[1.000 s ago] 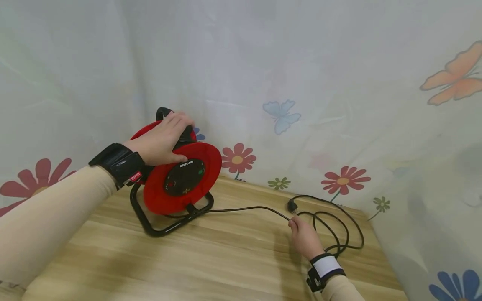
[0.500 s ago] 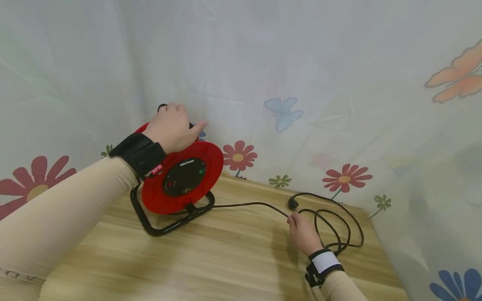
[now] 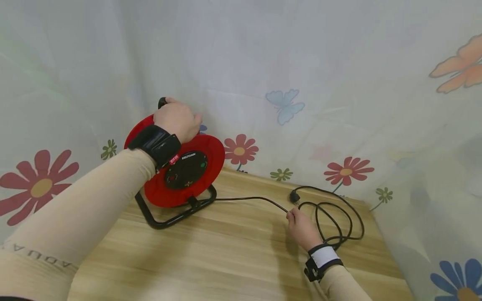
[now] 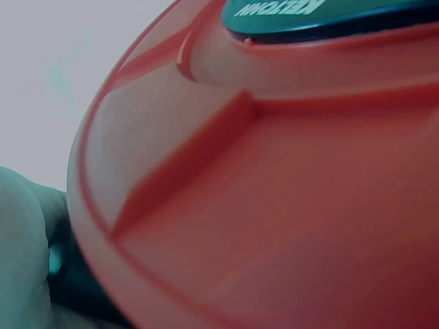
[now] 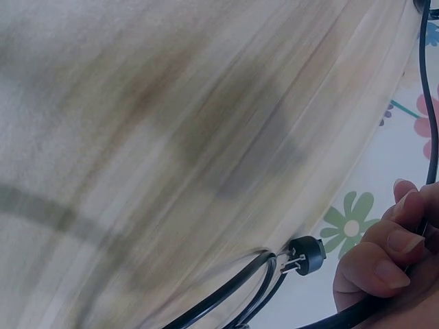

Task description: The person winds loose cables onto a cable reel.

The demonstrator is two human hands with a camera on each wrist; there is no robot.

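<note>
A red cable reel (image 3: 214,161) with a black centre panel marked KELTONN stands on its black tube frame (image 3: 165,223) at the left of the wooden table. My left hand (image 3: 176,121) is curled round the black handle at its top; most of that handle is hidden under the hand. Up close in the left wrist view, the reel's red disc (image 4: 309,185) fills the picture, with part of the hand (image 4: 24,253) at the left edge. From the reel a black cable (image 3: 244,198) runs right to my right hand (image 3: 304,230), whose fingers (image 5: 384,264) curl round it.
Beyond the right hand, the rest of the cable lies in loose loops (image 3: 352,213), with its plug (image 3: 295,196) near the table's back edge. A pale flowered sheet (image 3: 241,54) hangs behind and to the right of the wooden tabletop (image 3: 211,259).
My left hand has shifted from lying over the reel's upper side, thumb on the front disc, to gripping the top handle. The right hand keeps its hold on the cable.
</note>
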